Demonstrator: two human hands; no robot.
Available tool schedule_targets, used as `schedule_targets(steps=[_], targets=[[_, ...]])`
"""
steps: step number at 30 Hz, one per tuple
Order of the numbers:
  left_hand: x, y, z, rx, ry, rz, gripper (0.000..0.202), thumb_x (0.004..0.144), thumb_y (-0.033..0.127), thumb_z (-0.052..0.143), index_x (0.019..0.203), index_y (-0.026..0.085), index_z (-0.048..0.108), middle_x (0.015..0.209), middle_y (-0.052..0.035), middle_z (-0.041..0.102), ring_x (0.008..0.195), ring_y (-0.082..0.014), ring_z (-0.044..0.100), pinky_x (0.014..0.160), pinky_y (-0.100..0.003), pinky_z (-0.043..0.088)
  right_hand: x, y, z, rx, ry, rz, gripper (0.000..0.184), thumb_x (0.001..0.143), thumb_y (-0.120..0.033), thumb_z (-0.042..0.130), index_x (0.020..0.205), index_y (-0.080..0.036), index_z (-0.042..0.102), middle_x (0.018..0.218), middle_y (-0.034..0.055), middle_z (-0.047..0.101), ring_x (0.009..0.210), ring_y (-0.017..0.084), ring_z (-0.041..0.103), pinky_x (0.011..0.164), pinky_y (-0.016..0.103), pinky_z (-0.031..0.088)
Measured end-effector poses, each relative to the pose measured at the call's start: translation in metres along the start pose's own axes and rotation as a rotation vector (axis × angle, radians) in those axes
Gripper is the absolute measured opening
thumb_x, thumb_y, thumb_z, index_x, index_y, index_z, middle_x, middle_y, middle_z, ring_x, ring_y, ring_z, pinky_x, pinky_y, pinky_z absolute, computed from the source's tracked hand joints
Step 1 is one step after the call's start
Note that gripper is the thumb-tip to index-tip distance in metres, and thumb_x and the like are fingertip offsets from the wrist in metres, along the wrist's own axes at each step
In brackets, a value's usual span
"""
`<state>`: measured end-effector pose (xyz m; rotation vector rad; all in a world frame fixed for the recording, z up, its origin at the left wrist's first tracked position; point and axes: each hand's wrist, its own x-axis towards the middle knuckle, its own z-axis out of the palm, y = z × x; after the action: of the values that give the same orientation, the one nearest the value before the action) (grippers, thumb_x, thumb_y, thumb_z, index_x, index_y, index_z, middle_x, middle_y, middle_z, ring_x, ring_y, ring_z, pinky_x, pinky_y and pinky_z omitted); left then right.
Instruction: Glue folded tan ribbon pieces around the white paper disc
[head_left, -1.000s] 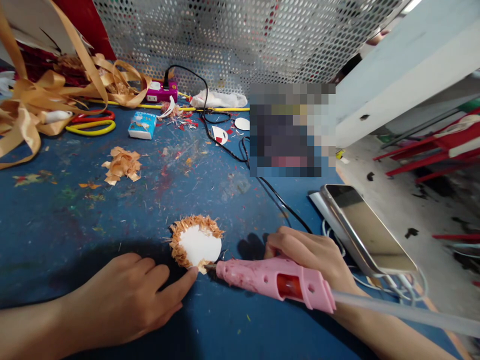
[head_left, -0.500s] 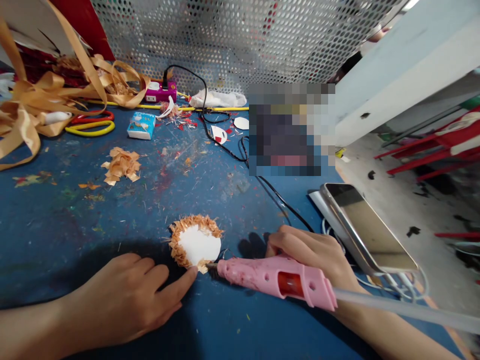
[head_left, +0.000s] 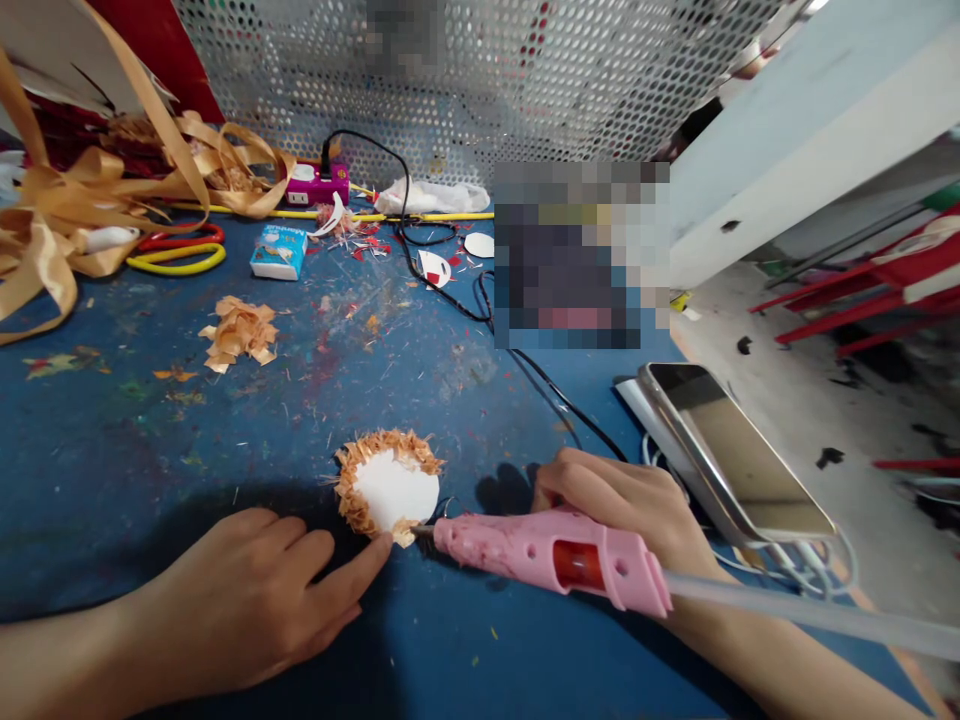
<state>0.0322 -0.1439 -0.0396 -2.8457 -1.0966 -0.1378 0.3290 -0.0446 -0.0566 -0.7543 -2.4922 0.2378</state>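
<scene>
A white paper disc (head_left: pixel 396 490) lies on the blue table, its rim mostly covered with crinkled tan ribbon pieces (head_left: pixel 358 497). The index finger of my left hand (head_left: pixel 259 585) stretches to the disc's lower edge, its tip touching there; the other fingers curl in loosely, with no object visible in them. My right hand (head_left: pixel 611 495) grips a pink hot glue gun (head_left: pixel 487 545) lying on its side, its handle hidden behind the body. The nozzle meets the lower rim, just right of my left fingertip. A clear glue stick (head_left: pixel 750 600) sticks out of the gun's back.
A pile of cut ribbon pieces (head_left: pixel 238 332) lies at left, with long tan ribbons (head_left: pixel 90 190) and yellow-and-red-handled scissors (head_left: pixel 180 258) behind. A small blue box (head_left: pixel 279 252), a purple power socket (head_left: pixel 319 185) and a black cord (head_left: pixel 555 385) lie further back. A phone (head_left: pixel 731 450) rests at right.
The view has shifted very slightly. Both hands, the glue gun and the disc keep their places relative to each other.
</scene>
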Motion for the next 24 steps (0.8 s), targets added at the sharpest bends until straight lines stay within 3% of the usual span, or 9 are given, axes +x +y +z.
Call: schedule_targets(steps=[11, 14, 18, 24], targets=[[0.0002, -0.0002, -0.0006, 0.0, 0.02, 0.004, 0.032, 0.095, 0.025, 0.043, 0.124, 0.019, 0.055, 0.059, 0.0057, 0.056, 0.043, -0.0156, 0.053, 0.044, -0.033, 0.031, 0.0045, -0.004, -0.0033, -0.058, 0.027, -0.013, 0.022, 0.095, -0.02, 0.045, 0.073, -0.022, 0.044, 0.058, -0.0062, 0.044, 0.046, 0.008, 0.041, 0.043, 0.021, 0.03], [0.0001, -0.0002, -0.0009, -0.002, 0.013, 0.001, 0.032, 0.095, 0.025, 0.045, 0.124, 0.019, 0.056, 0.06, 0.0056, 0.057, 0.043, -0.0157, 0.053, 0.045, -0.033, 0.031, 0.0066, -0.0062, -0.0034, -0.123, 0.048, -0.006, 0.022, 0.092, -0.027, 0.056, 0.073, -0.021, 0.048, 0.057, -0.0065, 0.041, 0.044, 0.008, 0.04, 0.042, 0.024, 0.029], [0.0005, 0.0001, -0.0018, -0.008, 0.014, 0.005, 0.031, 0.094, 0.025, 0.045, 0.123, 0.019, 0.056, 0.059, 0.0059, 0.057, 0.043, -0.0155, 0.054, 0.045, -0.033, 0.032, 0.0048, -0.0065, -0.0035, -0.112, 0.027, 0.027, 0.026, 0.095, -0.039, 0.051, 0.077, -0.02, 0.054, 0.057, -0.0034, 0.044, 0.044, 0.011, 0.042, 0.041, 0.03, 0.028], [0.0011, 0.0001, -0.0008, 0.0, 0.025, 0.005, 0.031, 0.095, 0.025, 0.043, 0.123, 0.019, 0.056, 0.059, 0.0057, 0.058, 0.043, -0.0155, 0.054, 0.045, -0.033, 0.031, 0.0027, -0.0069, -0.0037, -0.13, 0.03, 0.033, 0.017, 0.092, -0.032, 0.057, 0.079, -0.021, 0.055, 0.057, -0.003, 0.045, 0.044, 0.011, 0.045, 0.041, 0.03, 0.03]])
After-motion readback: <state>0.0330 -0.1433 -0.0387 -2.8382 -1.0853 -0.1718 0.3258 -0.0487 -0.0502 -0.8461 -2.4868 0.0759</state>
